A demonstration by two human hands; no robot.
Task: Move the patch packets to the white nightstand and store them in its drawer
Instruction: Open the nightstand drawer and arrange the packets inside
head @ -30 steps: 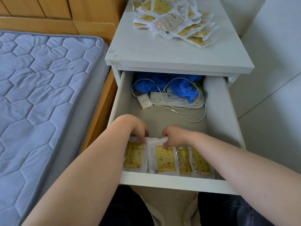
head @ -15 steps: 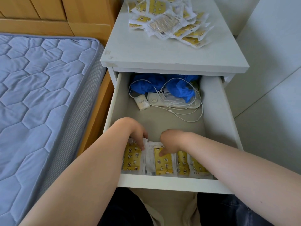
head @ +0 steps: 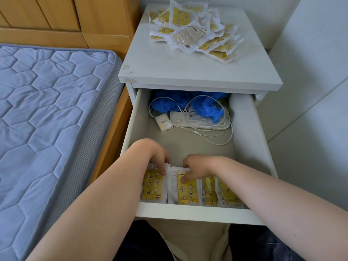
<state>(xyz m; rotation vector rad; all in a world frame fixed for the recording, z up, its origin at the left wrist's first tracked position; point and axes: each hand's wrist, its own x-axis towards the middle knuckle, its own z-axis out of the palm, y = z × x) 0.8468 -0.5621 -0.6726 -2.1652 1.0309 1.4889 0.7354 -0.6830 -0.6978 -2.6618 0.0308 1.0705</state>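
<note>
The patch packets (head: 188,191) are yellow with little stars and moons, with white edges. The nightstand (head: 188,72) is white. Its drawer (head: 192,211) is white, grey inside. The gloves (head: 205,108) are bright blue. The cable (head: 216,140) is white. The mattress (head: 47,110) is light blue with stitched hexagons. The bed frame (head: 66,19) is yellow-brown wood.

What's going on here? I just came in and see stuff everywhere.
A person is lining up yellow patch packets along the front of the open drawer of a white nightstand. The left hand and the right hand both press on packets in the row. A loose pile of packets waits on the nightstand top. Cables and blue cloth sit at the drawer's back.
</note>
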